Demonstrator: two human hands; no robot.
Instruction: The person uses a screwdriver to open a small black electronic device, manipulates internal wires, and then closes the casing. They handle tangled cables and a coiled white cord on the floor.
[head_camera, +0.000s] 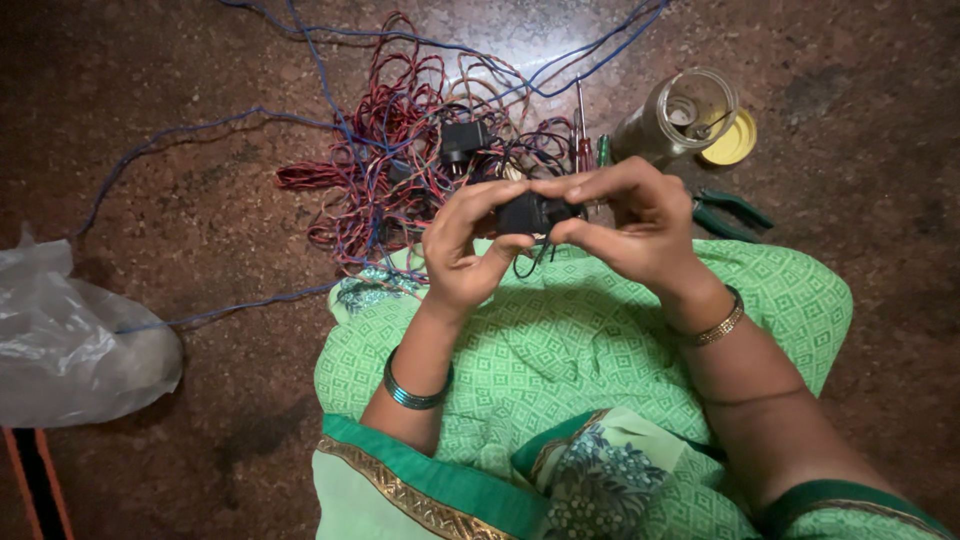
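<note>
Black plastic boxy part — pinched between left hand and right hand, fingers closed on it; tangled red-blue wires and green-handled pliers lie untouched.

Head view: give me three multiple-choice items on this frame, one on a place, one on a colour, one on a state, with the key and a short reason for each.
1. Where do the green-handled pliers lie?
A. on the floor beyond the right hand
B. inside the plastic bag
C. on the person's lap

2. What colour is the jar lid?
A. red
B. yellow
C. white

3. How is the small black part held?
A. by the left hand alone
B. lying loose on the floor
C. between both hands

Key: 1 A, the pliers rest on the floor just past the right hand. 2 B, the lid beside the tipped jar is yellow. 3 C, fingers of the left hand and the right both pinch it.
</note>
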